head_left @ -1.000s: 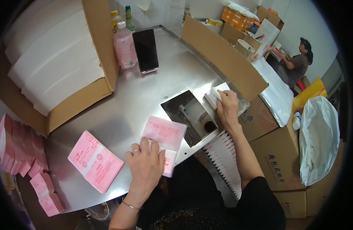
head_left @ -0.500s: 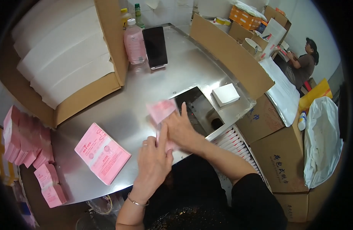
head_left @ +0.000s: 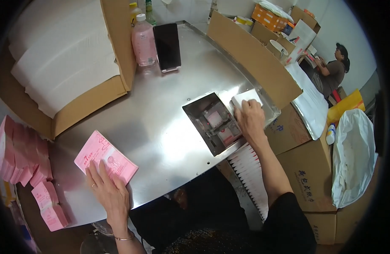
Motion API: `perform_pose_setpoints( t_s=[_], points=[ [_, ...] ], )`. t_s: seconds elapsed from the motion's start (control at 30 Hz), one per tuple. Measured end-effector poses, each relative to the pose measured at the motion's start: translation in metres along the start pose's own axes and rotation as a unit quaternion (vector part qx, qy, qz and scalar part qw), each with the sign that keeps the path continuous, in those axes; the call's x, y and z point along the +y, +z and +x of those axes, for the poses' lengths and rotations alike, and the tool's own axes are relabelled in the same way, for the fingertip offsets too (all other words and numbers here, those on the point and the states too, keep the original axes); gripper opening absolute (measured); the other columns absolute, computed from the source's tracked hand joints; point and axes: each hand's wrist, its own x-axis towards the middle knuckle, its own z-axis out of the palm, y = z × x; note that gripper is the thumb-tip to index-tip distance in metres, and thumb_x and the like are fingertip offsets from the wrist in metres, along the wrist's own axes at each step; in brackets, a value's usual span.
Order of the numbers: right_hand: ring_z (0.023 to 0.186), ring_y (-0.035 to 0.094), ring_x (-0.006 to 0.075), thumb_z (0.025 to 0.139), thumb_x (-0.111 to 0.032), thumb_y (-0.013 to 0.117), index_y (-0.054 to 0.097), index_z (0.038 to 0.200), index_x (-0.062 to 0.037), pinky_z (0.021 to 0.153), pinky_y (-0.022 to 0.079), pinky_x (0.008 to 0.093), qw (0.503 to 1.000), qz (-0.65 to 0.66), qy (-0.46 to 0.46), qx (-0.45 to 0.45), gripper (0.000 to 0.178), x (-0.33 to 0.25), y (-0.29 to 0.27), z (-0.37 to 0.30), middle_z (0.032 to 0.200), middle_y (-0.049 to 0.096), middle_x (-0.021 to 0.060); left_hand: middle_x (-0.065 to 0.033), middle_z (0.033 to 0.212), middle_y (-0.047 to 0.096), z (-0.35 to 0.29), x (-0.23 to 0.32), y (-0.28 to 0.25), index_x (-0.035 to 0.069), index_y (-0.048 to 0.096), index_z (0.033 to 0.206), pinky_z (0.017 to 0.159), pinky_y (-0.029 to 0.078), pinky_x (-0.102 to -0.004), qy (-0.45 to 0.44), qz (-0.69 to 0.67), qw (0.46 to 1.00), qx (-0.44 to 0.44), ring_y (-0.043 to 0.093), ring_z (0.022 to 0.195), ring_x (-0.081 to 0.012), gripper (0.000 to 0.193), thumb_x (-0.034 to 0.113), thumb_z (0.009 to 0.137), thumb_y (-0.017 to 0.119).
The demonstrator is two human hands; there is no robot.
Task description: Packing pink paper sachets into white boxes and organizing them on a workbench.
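My left hand (head_left: pixel 108 190) lies with fingers stretched over the near edge of a stack of pink printed wrappers (head_left: pixel 105 148) on the steel table. At the right, my right hand (head_left: pixel 252 120) has its fingers bent onto the near side of a small white stack of folded paper (head_left: pixel 245 97); its fingertips press against it. Left of that hand is a rectangular opening (head_left: pixel 195 112) in the tabletop. Inside it show a pink-and-white piece (head_left: pixel 213 118) and another pink printed piece (head_left: pixel 228 135).
An open carton (head_left: pixel 91 103) of white paper stands at the back left. Pink bundles (head_left: pixel 23 154) sit at the left edge. A phone (head_left: pixel 167 48) leans beside a pink liquid bottle (head_left: pixel 143 42). A cardboard panel (head_left: pixel 254 59) borders the right; a person (head_left: pixel 334 72) sits beyond.
My hands have parted from a pink packet between them. The left moved onto the pink stack, the right onto the white stack. Pink pieces now show in the opening.
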Motion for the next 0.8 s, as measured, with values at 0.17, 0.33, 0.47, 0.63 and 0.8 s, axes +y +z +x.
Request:
perform_pose_setpoints(
  t_s=[0.17,0.33,0.47,0.63,0.8],
  points=[
    [0.091,0.058,0.0322,0.091,-0.019,0.062,0.069,0.085,0.0008,0.076,0.047,0.0460,0.999,-0.013,0.030,0.019,0.022,0.013,0.017,0.004,0.088,0.059,0.0156,-0.0218,0.114,0.053,0.025,0.009,-0.007,-0.001,0.058,0.118,0.100,0.038,-0.0489,-0.068,-0.111,0.989,-0.071,0.047,0.111,-0.0408,0.030,0.009,0.090,0.059],
    [0.095,0.059,0.0324,0.085,-0.005,0.061,0.069,0.099,-0.0007,0.079,0.047,0.0456,0.996,0.075,0.013,0.047,0.016,0.023,0.021,0.006,0.097,0.061,0.0158,-0.0188,0.102,0.055,0.021,-0.005,-0.009,0.001,0.059,0.107,0.093,0.039,-0.0450,-0.030,-0.140,0.988,-0.060,0.050,0.098,-0.0384,0.022,0.008,0.087,0.061],
    [0.097,0.060,0.0338,0.078,0.005,0.060,0.067,0.116,-0.0056,0.080,0.049,0.0474,0.986,0.116,-0.023,0.114,0.040,0.026,0.006,0.006,0.110,0.064,0.0144,-0.0210,0.098,0.054,0.025,0.081,-0.017,-0.003,0.059,0.107,0.086,0.045,-0.0502,0.152,-0.314,0.932,-0.093,0.054,0.095,-0.0394,0.030,0.002,0.077,0.063],
    [0.112,0.062,0.0385,0.082,-0.007,0.063,0.065,0.112,-0.0018,0.100,0.048,0.0579,0.888,0.280,-0.363,0.042,0.030,-0.091,-0.041,-0.039,0.114,0.065,0.0186,-0.0260,0.122,0.055,0.027,0.116,0.001,-0.004,0.059,0.111,0.093,0.046,-0.0503,0.214,-0.369,0.891,-0.152,0.053,0.114,-0.0450,0.046,0.014,0.072,0.073],
    [0.095,0.063,0.0327,0.080,-0.014,0.063,0.065,0.101,0.0019,0.109,0.031,0.0679,0.929,0.225,-0.286,-0.065,0.026,-0.128,-0.030,-0.053,0.096,0.061,0.0163,-0.0277,0.149,0.041,0.025,0.125,0.006,0.000,0.058,0.126,0.100,0.036,-0.0612,0.154,-0.258,0.948,-0.110,0.043,0.134,-0.0468,0.082,0.041,0.060,0.083]
  ],
)
